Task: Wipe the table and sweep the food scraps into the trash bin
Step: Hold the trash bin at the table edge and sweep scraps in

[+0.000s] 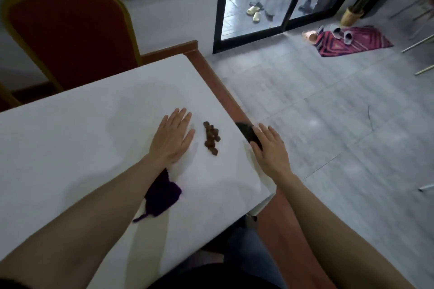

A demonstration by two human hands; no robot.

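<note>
1. About a dozen brown scraps [211, 138] lie in a loose line at the centre of the frame, on the table [82, 138] not far from its right edge. They look small, dry and light, so I judge they will roll or scatter under a hard shove; a slow push with the side of the palm suits them better than pinching each one.
2. The left hand [172, 137] lies flat on the table just left of the scraps, fingers straight and together, gripping nothing. It does not touch them.
3. The right hand [270, 148] hangs over the right edge, fingers spread and slack, resting on or just over a dark object [247, 135]. What that object is cannot be told; it may be the bin's rim or a bag. No grip on it is plain.
4. A purple cloth [162, 196] lies crumpled in the lower centre, partly under the left forearm. It looks soft and limp, and is best bunched in the fist.
5. The nearest drop is the brown-trimmed right edge. Open floor [328, 124] lies beyond it. A red chair [68, 30] stands at the upper left, well apart.
</note>
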